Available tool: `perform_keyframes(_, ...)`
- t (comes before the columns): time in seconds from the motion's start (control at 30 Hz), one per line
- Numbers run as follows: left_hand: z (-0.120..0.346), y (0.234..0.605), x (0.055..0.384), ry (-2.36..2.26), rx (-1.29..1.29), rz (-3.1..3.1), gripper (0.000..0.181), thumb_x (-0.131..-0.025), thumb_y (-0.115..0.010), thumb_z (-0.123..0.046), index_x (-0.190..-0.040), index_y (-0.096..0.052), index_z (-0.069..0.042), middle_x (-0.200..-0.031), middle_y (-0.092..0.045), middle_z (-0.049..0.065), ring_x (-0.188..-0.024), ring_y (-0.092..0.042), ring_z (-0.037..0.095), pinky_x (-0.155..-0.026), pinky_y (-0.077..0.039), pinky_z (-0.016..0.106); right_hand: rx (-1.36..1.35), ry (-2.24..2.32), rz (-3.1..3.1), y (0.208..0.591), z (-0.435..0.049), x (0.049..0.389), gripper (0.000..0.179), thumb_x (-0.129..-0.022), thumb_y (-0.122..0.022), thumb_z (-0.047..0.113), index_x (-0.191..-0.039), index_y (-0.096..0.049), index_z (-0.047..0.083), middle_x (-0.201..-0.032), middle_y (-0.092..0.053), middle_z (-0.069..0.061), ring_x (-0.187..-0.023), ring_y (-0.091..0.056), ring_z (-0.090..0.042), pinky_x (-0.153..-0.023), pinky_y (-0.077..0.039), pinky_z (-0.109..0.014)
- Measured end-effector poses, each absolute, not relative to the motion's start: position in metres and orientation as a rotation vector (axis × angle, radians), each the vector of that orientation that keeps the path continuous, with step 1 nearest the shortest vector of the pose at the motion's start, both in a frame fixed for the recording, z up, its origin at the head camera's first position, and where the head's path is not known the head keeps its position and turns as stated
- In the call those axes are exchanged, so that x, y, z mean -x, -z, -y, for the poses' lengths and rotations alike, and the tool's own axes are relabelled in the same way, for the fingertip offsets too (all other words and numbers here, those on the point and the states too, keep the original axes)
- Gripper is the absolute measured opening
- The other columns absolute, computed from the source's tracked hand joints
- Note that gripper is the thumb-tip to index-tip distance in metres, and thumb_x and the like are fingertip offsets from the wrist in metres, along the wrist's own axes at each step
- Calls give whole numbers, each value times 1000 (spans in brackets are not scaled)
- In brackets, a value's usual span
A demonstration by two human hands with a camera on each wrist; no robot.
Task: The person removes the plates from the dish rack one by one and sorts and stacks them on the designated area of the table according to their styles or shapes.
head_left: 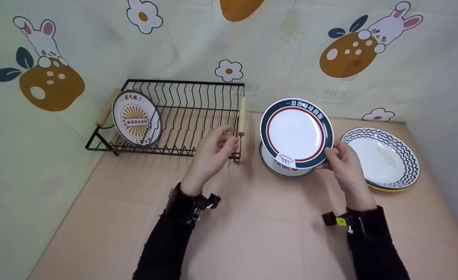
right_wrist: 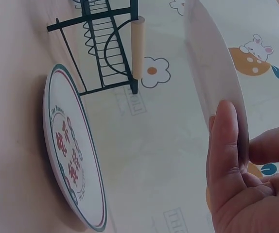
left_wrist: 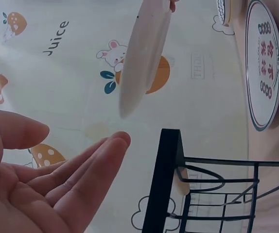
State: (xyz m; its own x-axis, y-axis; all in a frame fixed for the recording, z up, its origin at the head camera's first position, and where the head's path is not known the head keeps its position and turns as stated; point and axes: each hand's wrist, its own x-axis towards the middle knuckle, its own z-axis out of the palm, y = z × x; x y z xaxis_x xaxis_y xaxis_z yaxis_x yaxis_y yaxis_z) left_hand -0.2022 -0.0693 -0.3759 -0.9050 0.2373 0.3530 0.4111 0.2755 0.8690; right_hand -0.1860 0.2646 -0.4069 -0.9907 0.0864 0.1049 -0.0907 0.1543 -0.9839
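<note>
My right hand (head_left: 345,165) pinches the lower right rim of a white plate (head_left: 296,134) with a dark blue border and a red ring. The plate is raised above another plate (head_left: 281,169) with a dark rim and red lettering, which lies on the table and is partly covered in the head view. My left hand (head_left: 213,155) holds nothing; its fingers are loosely bent near the right end of the black wire dish rack (head_left: 190,151). In the left wrist view the raised plate (left_wrist: 142,58) appears edge-on, beyond the fingertips.
At the left end of the rack stands a plate (head_left: 135,118) with an orange sunburst, leaning in the slots. On the right, an oval dish (head_left: 386,159) with a wavy black border sits over something yellow-edged. A patterned cloth (head_left: 190,42) hangs behind the table.
</note>
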Motion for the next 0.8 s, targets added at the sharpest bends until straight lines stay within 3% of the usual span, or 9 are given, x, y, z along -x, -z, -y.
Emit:
perform_keyframes(0.4, 85, 373, 207, 1496, 492, 2490, 49, -99, -58, -19, -142, -46, 4, -121, -64, 15, -108, -63, 23, -95, -51, 32, 85, -1939, 2387, 422, -278, 195, 31, -104, -40, 5, -125, -40, -16, -83, -62, -5, -68, -65, -9, -69, -59, -25)
perform_keyframes(0.8, 88, 377, 213, 1260, 397, 2601, 54, -101, -56, -26, -143, -44, 5, -131, -60, 20, -118, -58, 31, -100, -47, 44, 172, -1974, 2453, 435, -284, 201, 26, -103, -37, 3, -119, -38, -17, -78, -63, -3, -63, -65, -9, -67, -59, -25)
